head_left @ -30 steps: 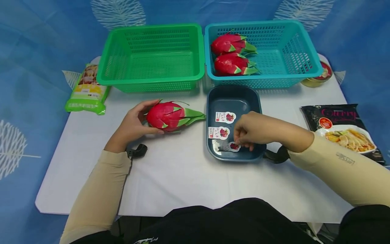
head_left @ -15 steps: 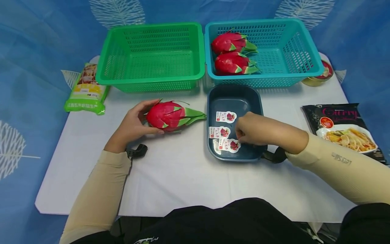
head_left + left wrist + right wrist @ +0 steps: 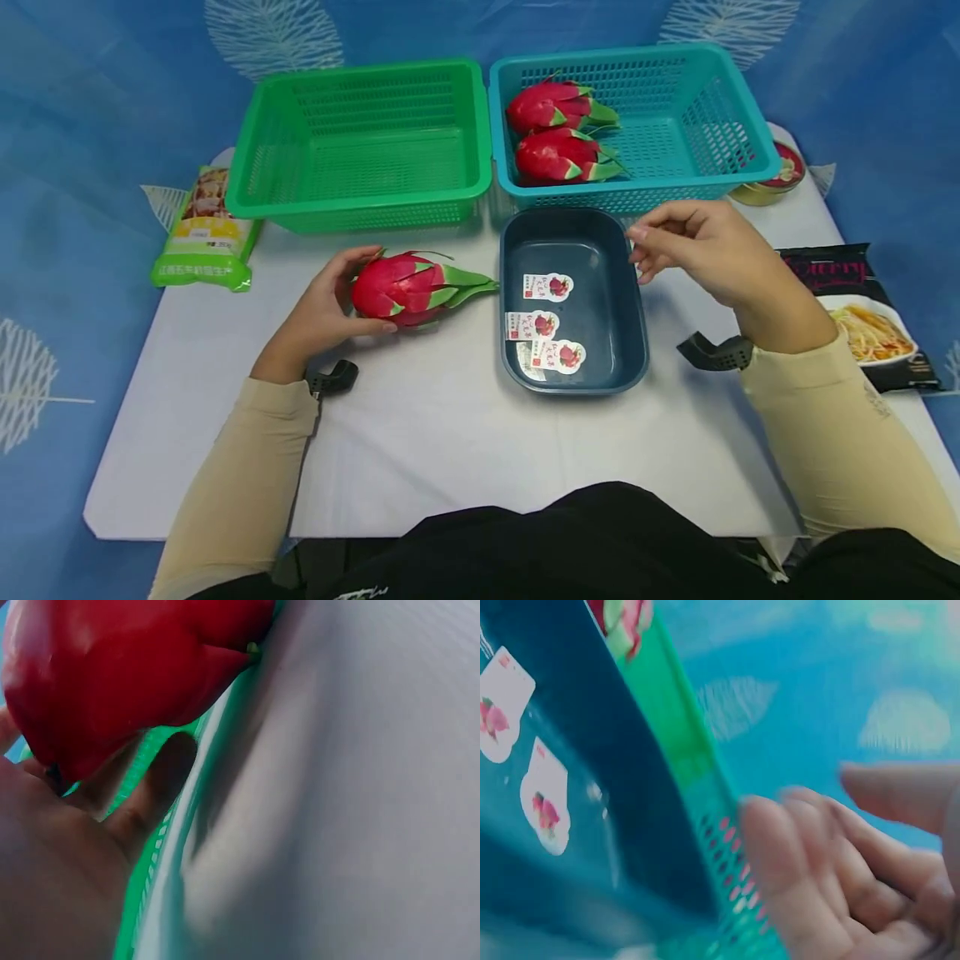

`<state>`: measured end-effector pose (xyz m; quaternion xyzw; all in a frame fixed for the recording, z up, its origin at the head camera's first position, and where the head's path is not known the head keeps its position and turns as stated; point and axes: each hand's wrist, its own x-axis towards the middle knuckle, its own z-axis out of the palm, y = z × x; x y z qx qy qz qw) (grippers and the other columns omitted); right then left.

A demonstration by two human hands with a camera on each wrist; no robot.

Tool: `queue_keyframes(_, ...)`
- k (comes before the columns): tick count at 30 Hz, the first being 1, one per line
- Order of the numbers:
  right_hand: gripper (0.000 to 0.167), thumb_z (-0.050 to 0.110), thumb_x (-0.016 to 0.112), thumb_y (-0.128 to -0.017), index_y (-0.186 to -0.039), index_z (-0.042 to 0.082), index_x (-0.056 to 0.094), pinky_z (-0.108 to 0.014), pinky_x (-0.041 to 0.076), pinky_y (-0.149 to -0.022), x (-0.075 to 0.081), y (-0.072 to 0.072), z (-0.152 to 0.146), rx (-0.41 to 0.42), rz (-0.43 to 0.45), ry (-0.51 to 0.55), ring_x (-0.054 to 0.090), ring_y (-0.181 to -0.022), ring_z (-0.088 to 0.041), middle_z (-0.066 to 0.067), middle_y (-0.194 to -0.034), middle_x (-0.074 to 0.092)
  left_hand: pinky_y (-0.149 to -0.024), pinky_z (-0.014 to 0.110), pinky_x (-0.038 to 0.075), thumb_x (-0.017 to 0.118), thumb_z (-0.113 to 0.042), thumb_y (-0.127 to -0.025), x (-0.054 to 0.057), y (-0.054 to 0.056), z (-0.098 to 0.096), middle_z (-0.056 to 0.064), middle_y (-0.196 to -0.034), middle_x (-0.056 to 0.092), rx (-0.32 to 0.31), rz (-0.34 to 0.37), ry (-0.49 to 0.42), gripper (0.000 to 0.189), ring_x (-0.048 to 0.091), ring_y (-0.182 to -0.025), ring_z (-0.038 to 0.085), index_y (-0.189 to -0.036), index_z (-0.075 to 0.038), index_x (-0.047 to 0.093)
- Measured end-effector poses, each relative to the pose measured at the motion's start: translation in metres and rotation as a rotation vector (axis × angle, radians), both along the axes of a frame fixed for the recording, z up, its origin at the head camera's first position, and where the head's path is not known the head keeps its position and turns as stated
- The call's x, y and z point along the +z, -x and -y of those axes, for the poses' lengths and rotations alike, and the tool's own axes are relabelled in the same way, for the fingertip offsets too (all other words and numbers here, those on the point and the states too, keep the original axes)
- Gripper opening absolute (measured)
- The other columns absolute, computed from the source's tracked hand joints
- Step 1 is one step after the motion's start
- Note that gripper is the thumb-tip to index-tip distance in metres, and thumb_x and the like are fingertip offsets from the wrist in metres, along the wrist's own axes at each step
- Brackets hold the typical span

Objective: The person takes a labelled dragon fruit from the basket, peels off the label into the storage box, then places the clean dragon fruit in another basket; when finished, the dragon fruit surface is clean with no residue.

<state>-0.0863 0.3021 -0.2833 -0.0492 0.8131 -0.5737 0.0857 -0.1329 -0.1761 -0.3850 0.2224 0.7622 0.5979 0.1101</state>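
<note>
A red dragon fruit [image 3: 408, 290] with green-tipped scales lies on the white table, its leafy end pointing right. My left hand [image 3: 322, 308] grips its rounded left end, thumb on the near side and fingers on the far side; the left wrist view shows the red skin of the dragon fruit [image 3: 127, 675] close up. Beside it stands a dark blue tray [image 3: 607, 350] with several small dragon-fruit labels [image 3: 558, 357] inside, some overlapping. Above the tray's right rim is my right hand [image 3: 705, 250], fingers loosely bent. In the right wrist view its thumb stands apart from the fingers, holding nothing.
Behind the tray, a teal basket [image 3: 697, 187] contains two more dragon fruits [image 3: 558, 157]. A green basket [image 3: 360, 200] stands left of it. A green snack bag [image 3: 206, 233] lies far left; a round tin [image 3: 765, 187] and a black curry packet [image 3: 862, 333] lie at right.
My right hand has lifted from the labels in the tray and moved up and right to the rim. The lowest label lies fully in view. My left hand stays on the dragon fruit.
</note>
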Motion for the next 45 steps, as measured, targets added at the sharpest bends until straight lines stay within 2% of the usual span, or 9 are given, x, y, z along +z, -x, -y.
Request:
queue_keyframes(6,0.022,0.010,0.071,-0.102,-0.112,-0.008,0.063,-0.033,0.061,-0.076,-0.034,0.020,-0.026,-0.327,0.137,0.846,0.064,-0.084,-0.025,-0.016,-0.099,0.064,-0.105,0.037,0.051,0.090,0.013,-0.074,0.001,-0.004,-0.009,0.015,-0.158,0.043,0.010,-0.019,-0.019,0.102,0.043,-0.142,0.032,-0.159,-0.003,0.035)
queue_keyframes(8,0.023,0.010,0.071,-0.103,-0.114,-0.003,0.057,-0.036,0.059,-0.081,-0.041,0.025,-0.029,-0.442,0.160,1.052,0.060,-0.090,-0.026,-0.016,-0.107,0.059,-0.104,0.040,0.052,0.094,0.008,-0.072,0.003,-0.006,-0.015,0.013,-0.157,0.046,0.044,-0.023,0.012,0.104,0.045,-0.141,0.030,-0.158,-0.003,0.037)
queue_keyframes(12,0.030,0.008,0.072,-0.102,-0.124,0.004,0.051,-0.040,0.055,-0.092,-0.048,0.035,-0.029,-0.612,0.153,1.310,0.057,-0.099,-0.029,-0.016,-0.116,0.053,-0.100,0.047,0.055,0.099,-0.002,-0.068,0.017,-0.016,-0.019,0.010,-0.153,0.050,0.127,-0.047,0.102,0.104,0.049,-0.136,0.027,-0.156,-0.007,0.044)
queue_keyframes(20,0.021,-0.001,0.067,-0.103,-0.119,-0.001,0.053,-0.042,0.058,-0.092,-0.051,0.051,-0.027,-0.727,0.111,1.420,0.063,-0.092,-0.032,-0.019,-0.107,0.058,-0.093,0.037,0.058,0.100,-0.002,-0.068,0.073,-0.036,-0.037,0.003,-0.145,0.056,0.189,-0.260,0.119,0.101,0.053,-0.131,0.021,-0.154,-0.014,0.049)
queue_keyframes(26,0.019,-0.002,0.065,-0.103,-0.116,-0.002,0.051,-0.041,0.060,-0.087,-0.062,0.048,-0.028,-0.704,0.038,1.421,0.064,-0.089,-0.032,-0.020,-0.102,0.059,-0.095,0.044,0.057,0.103,-0.018,-0.067,0.115,-0.027,-0.075,-0.001,-0.145,0.057,0.118,-0.542,0.292,0.101,0.052,-0.132,0.014,-0.153,-0.012,0.051)
queue_keyframes(31,0.019,0.000,0.064,-0.105,-0.117,-0.001,0.050,-0.039,0.059,-0.087,-0.065,0.047,-0.023,-0.679,0.026,1.402,0.063,-0.091,-0.031,-0.019,-0.103,0.057,-0.099,0.043,0.055,0.102,-0.017,-0.069,0.150,-0.024,-0.079,0.002,-0.146,0.057,0.146,-0.652,0.351,0.098,0.051,-0.133,0.014,-0.152,-0.010,0.051)
queue_keyframes(36,0.020,0.001,0.064,-0.104,-0.118,-0.001,0.049,-0.039,0.059,-0.086,-0.063,0.047,-0.025,-0.662,0.008,1.417,0.062,-0.090,-0.031,-0.020,-0.103,0.056,-0.103,0.033,0.051,0.100,-0.014,-0.072,0.169,-0.007,-0.113,0.004,-0.147,0.055,0.218,-0.613,0.160,0.097,0.049,-0.134,0.012,-0.153,-0.007,0.048)
queue_keyframes(41,0.018,0.000,0.064,-0.104,-0.115,-0.001,0.050,-0.039,0.061,-0.085,-0.065,0.045,-0.032,-0.678,-0.017,1.429,0.064,-0.088,-0.031,-0.020,-0.102,0.057,-0.102,0.026,0.049,0.099,-0.014,-0.075,0.165,0.035,-0.207,0.006,-0.151,0.050,0.171,-0.465,-0.024,0.099,0.045,-0.136,0.011,-0.155,-0.006,0.043)
queue_keyframes(45,0.018,0.000,0.063,-0.104,-0.115,-0.003,0.049,-0.040,0.060,-0.088,-0.071,0.044,-0.032,-0.646,-0.054,1.440,0.065,-0.090,-0.032,-0.021,-0.103,0.057,-0.098,0.020,0.048,0.098,-0.018,-0.077,0.155,0.062,-0.289,0.001,-0.154,0.048,0.161,-0.314,0.008,0.102,0.041,-0.135,0.004,-0.159,-0.012,0.038)
